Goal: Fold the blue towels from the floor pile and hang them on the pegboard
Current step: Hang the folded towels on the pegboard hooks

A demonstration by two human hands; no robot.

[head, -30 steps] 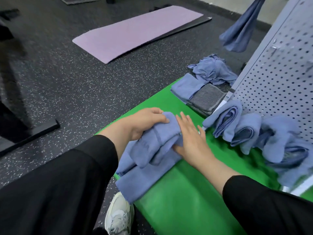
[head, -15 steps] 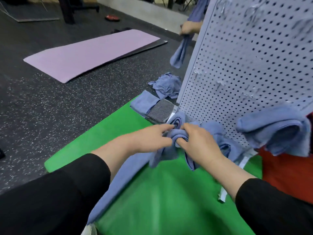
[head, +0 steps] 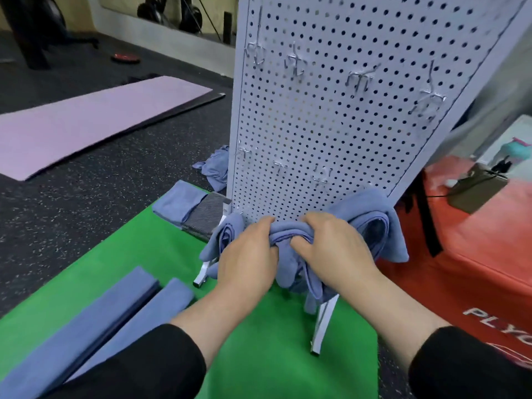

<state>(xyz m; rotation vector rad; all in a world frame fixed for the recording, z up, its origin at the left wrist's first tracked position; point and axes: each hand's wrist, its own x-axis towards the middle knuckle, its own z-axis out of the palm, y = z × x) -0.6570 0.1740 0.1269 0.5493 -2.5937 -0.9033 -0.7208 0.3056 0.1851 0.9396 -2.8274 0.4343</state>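
Gym: rubber floor (head: 95, 197), exercise mats (head: 86, 122), plyo box (head: 472, 260).

A: Where is there room near the pegboard (head: 331, 133)?

B: Its upper face is open, with only bare metal hooks (head: 296, 63) jutting out. The lowest row is crowded: hung blue towels (head: 371, 214) bunch there, and both hands, left hand (head: 247, 254) and right hand (head: 331, 249), grip one between them.

A: And lower down?

B: The white stand legs (head: 322, 323) block the green mat (head: 121, 249). A red box (head: 466, 254) closes the right side, possibly touching the board.
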